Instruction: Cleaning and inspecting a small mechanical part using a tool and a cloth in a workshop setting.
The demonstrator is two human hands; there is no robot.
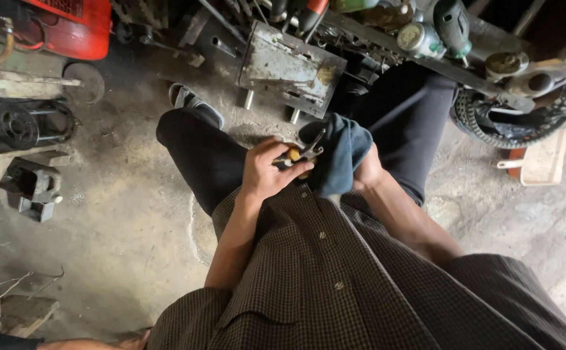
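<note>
My left hand (267,170) is closed around the yellow and black handles of a pair of pliers (302,154), whose dark jaws point up and to the right. My right hand (366,172) is wrapped in a dark blue cloth (340,154) and presses it against the pliers' jaws. Only the wrist and heel of the right hand show; its fingers are hidden under the cloth. Both hands are held over my lap, above my dark trousers and checked shirt.
A rusty metal box (289,65) on short legs stands on the dusty concrete floor ahead. A toothed chain sprocket (516,123) and power tools (435,32) lie at the right. A red machine (69,26), a pulley (17,123) and metal blocks (33,188) sit at the left.
</note>
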